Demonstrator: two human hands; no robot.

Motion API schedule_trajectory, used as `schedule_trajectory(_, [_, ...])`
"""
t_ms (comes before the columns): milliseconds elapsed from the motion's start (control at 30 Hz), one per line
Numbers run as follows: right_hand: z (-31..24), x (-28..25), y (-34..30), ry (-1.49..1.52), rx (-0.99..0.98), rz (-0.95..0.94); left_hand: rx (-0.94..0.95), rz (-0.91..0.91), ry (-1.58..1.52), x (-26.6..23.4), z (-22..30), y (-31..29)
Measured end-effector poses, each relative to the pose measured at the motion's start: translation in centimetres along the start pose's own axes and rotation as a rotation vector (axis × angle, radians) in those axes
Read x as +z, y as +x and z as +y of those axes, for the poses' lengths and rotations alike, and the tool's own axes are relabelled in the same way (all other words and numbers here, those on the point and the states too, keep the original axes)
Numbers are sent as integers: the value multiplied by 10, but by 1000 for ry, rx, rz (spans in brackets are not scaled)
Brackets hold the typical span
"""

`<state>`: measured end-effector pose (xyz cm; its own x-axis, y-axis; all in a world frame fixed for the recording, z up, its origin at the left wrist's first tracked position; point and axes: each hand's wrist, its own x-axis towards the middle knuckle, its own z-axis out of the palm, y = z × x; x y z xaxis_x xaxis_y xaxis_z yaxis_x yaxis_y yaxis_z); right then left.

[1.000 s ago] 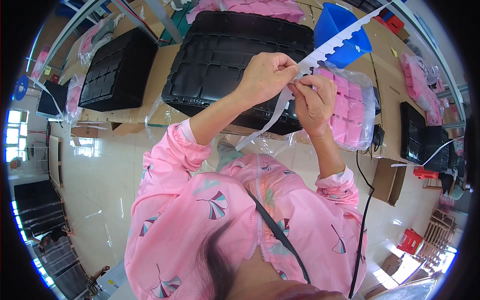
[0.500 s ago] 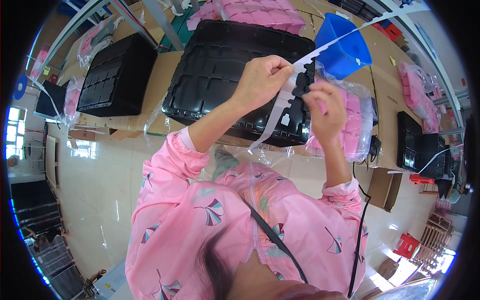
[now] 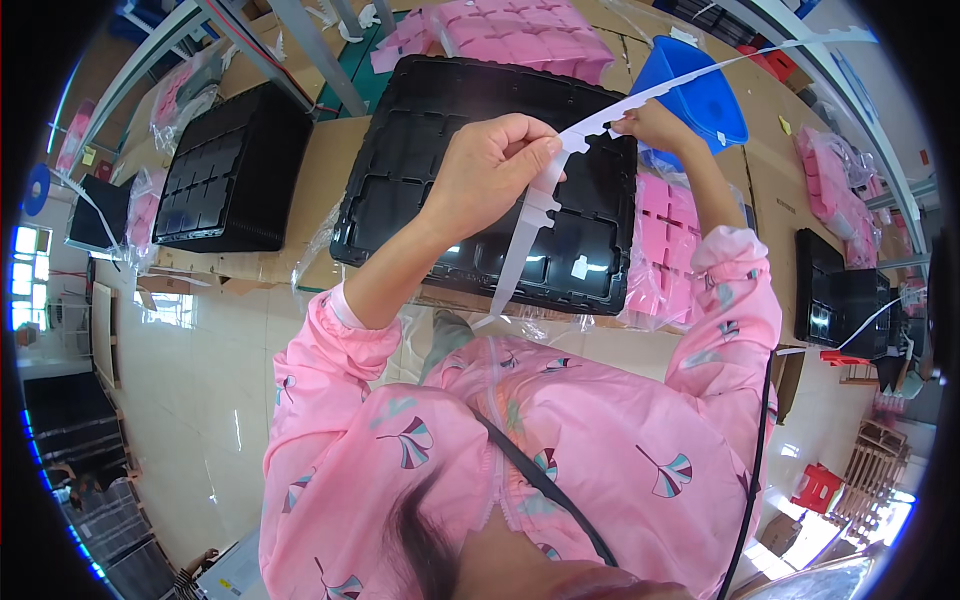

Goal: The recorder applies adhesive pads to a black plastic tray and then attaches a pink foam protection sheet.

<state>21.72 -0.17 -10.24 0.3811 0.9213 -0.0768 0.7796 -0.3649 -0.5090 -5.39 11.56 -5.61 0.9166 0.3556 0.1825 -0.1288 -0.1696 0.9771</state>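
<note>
My left hand (image 3: pixel 488 172) is closed, pinching a long white label strip (image 3: pixel 518 255) between thumb and forefinger. One edge of the strip has several notches; it hangs down toward my body and stretches away to the upper right. My right hand (image 3: pixel 655 127) is farther along it, fingertips drawn together at the notched edge. Any small piece between them is hidden. Below both hands lies a black plastic tray (image 3: pixel 395 150) with moulded compartments, apparently the top of a stack. A small white label (image 3: pixel 580 267) sits near its front right corner.
A blue bin (image 3: pixel 715 110) stands beyond my right hand. Pink trays in clear plastic (image 3: pixel 668 225) lie right of the black tray, with more pink trays (image 3: pixel 530 35) behind. Another black stack (image 3: pixel 235 170) stands left, near a metal frame post (image 3: pixel 325 55). Cardboard (image 3: pixel 775 200) covers the table.
My right hand has moved up and away from me, from beside the strip to its notched edge, its fingers closing. The left hand has shifted slightly left and nearer, still pinching the strip.
</note>
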Motion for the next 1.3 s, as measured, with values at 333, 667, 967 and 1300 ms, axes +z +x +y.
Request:
schedule_trajectory(333, [43,0,57,-90,-88,-68,3,1,-7,-11,2,7])
schedule_trajectory(667, [30,-12,77,-287,57,-296,-22,9,-7,-18,1,12])
schedule_trajectory(967, [10,-11,79,-372,228,-336,-34,12,-19,-25,-1,12])
schedule_trajectory(1300, [28,1,65,-373,43,-88,-24,5,-18,-26,-2,10])
